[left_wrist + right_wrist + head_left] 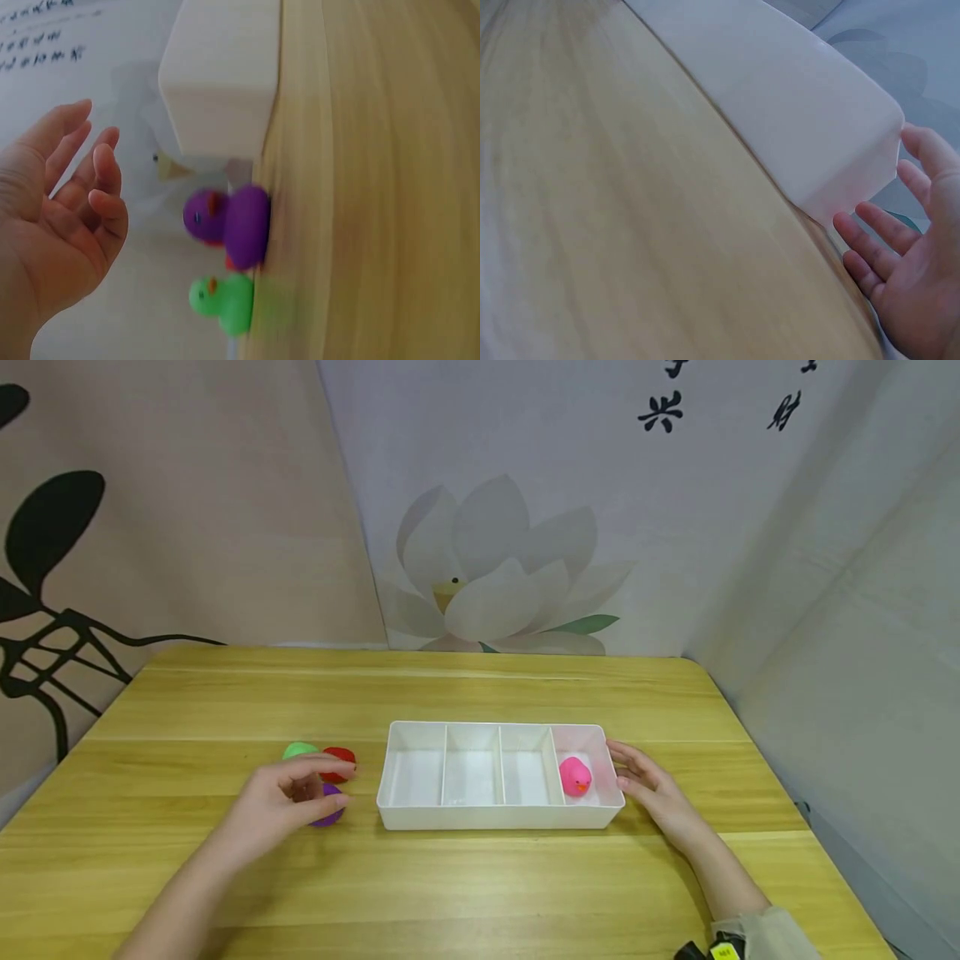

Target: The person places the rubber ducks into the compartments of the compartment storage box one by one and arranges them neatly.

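My left hand (273, 802) is over a small group of toy ducks left of the tray, with thumb and fingers apart and nothing between them. A purple duck (244, 225) is closest to it, partly covered by the thumb in the head view. Behind that are a red duck (342, 752), overlapped by the fingers, and a green duck (300, 748). My right hand (660, 793) rests its fingertips at the right end of a white divided tray (495, 818), fingers loosely spread. A pink duck (575, 776) sits in the tray's rightmost compartment.
The tray's other compartments, left of the pink duck, show bare floors. Everything stands on a wooden table (480, 893). Behind its far edge hangs a printed cloth backdrop (510, 560) with a flower, and another pale cloth (862, 635) hangs at the right.
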### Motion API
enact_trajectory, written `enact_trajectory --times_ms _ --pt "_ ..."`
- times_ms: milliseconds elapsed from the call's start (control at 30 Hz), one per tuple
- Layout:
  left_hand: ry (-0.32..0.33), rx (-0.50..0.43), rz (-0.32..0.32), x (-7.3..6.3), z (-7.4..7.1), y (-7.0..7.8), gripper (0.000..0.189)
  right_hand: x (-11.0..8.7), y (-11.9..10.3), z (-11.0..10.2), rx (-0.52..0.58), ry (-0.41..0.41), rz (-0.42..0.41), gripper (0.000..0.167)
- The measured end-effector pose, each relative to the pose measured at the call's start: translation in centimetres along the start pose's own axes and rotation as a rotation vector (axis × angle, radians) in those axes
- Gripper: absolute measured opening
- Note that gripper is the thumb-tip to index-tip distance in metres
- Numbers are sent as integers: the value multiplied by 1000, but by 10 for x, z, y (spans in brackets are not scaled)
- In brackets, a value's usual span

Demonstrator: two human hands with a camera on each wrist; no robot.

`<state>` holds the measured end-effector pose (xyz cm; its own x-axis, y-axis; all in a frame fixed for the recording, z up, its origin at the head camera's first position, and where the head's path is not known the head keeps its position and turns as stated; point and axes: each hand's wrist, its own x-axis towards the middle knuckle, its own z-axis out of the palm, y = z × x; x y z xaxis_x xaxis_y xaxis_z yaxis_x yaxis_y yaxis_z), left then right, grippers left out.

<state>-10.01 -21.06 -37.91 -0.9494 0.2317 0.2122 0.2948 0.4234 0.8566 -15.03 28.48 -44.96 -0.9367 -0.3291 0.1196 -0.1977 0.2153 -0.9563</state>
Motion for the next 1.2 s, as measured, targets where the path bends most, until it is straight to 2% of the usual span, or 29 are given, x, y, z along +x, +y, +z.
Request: enact_trajectory --times_ms 233,433,533,967,1200 --pt "-24 75 -39 -1 -19 -17 31 0 1 0 2 -6 -14 49" --pt "-72 82 -64 1 -28 -28 36 0 1 0 0 -8 -14 49" --pt "-96 75 -62 2 -30 -34 36 0 2 0 5 -7 -18 49" --pt "-170 67 -139 2 -35 -53 38 0 2 0 3 2 -20 49" --pt "-205 34 -133 1 -34 -60 36 0 2 0 -2 5 -14 49"
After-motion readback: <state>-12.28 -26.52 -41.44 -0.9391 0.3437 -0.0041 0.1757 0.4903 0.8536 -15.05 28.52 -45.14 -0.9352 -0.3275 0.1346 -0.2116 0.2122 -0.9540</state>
